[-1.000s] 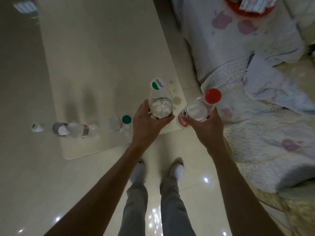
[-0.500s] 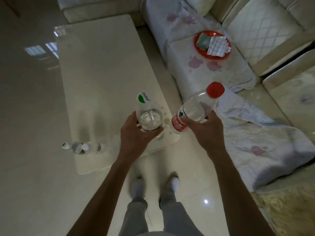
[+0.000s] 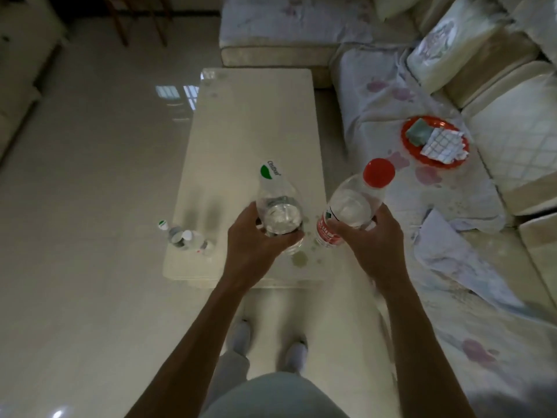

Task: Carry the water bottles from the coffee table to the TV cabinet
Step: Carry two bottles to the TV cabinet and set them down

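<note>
Fingers (image 3: 242, 217) of the left hand (image 3: 253, 245) curl round the green-capped bottle (image 3: 280, 215); right hand (image 3: 373, 245) grips the red-capped bottle (image 3: 351, 206); both are held over the coffee table's (image 3: 250, 122) near end; other bottles (image 3: 187, 238) cluster at its near-left corner.

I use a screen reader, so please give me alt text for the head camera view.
The left hand holds a green-and-white-capped bottle and the right hand a red-capped bottle over a pale coffee table. More bottles stand near its left edge.
</note>
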`<state>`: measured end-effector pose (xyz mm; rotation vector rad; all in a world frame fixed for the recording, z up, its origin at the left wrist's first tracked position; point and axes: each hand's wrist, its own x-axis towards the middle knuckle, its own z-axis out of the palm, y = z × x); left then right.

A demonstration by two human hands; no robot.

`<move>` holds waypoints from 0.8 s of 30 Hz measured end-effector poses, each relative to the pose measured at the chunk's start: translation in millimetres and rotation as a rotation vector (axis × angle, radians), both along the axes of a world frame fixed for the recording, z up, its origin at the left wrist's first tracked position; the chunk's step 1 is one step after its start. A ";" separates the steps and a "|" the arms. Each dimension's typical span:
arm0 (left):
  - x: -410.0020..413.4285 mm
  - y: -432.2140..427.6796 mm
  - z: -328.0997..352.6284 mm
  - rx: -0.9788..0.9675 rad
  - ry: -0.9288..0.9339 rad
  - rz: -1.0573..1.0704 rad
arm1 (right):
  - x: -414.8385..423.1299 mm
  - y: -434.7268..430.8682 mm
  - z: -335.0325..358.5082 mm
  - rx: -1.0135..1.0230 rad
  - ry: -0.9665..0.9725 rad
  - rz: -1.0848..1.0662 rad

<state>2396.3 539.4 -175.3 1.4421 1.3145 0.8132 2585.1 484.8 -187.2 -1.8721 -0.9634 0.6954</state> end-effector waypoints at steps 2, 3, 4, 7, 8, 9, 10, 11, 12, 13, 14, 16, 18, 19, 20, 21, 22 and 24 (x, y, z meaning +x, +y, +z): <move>-7.0 -7.8 4.2 0.013 0.013 0.050 | -2.0 2.2 1.0 0.015 -0.006 0.051; -11.7 -11.3 5.7 0.017 0.019 0.078 | -4.1 4.2 0.8 0.022 -0.008 0.078; -16.9 -14.4 6.9 0.020 0.025 0.109 | -6.8 6.7 0.3 0.026 -0.014 0.105; -36.6 -23.6 11.0 0.022 0.053 0.213 | -21.7 15.7 0.0 0.027 -0.012 0.185; -44.3 -26.6 13.0 0.020 0.058 0.242 | -28.6 18.4 -0.2 0.025 -0.008 0.219; -52.5 -29.6 15.1 0.020 0.066 0.266 | -36.4 21.3 -0.4 0.020 -0.002 0.252; -60.8 -33.1 17.4 0.024 0.080 0.287 | -44.7 23.7 -0.1 0.017 0.006 0.285; -69.8 -36.9 19.9 0.031 0.096 0.311 | -53.6 25.6 0.1 0.020 0.012 0.317; -79.4 -41.1 21.8 0.040 0.112 0.339 | -63.4 27.5 1.4 0.024 0.013 0.347; -89.3 -45.2 23.5 0.049 0.125 0.369 | -73.8 28.9 3.5 0.027 0.005 0.376; -99.6 -49.7 25.1 0.056 0.134 0.400 | -84.7 29.9 5.7 0.028 -0.007 0.407; -121.8 -57.8 28.0 0.070 0.145 0.451 | -109.1 31.4 11.5 0.028 -0.015 0.464; -146.8 -66.1 30.3 0.076 0.149 0.496 | -136.2 31.9 16.5 0.013 -0.012 0.514; -160.2 -70.4 30.7 0.079 0.147 0.519 | -151.2 31.5 18.9 0.005 -0.004 0.536; -174.8 -75.3 30.4 0.080 0.146 0.543 | -167.1 30.5 21.6 0.000 0.010 0.556; -189.4 -80.2 30.5 0.080 0.148 0.564 | -183.2 29.5 23.7 -0.002 0.021 0.575; -205.0 -85.5 30.0 0.076 0.157 0.583 | -199.8 27.9 26.4 0.001 0.028 0.595; -238.2 -97.4 29.5 0.066 0.166 0.620 | -235.3 23.0 31.3 0.008 0.032 0.627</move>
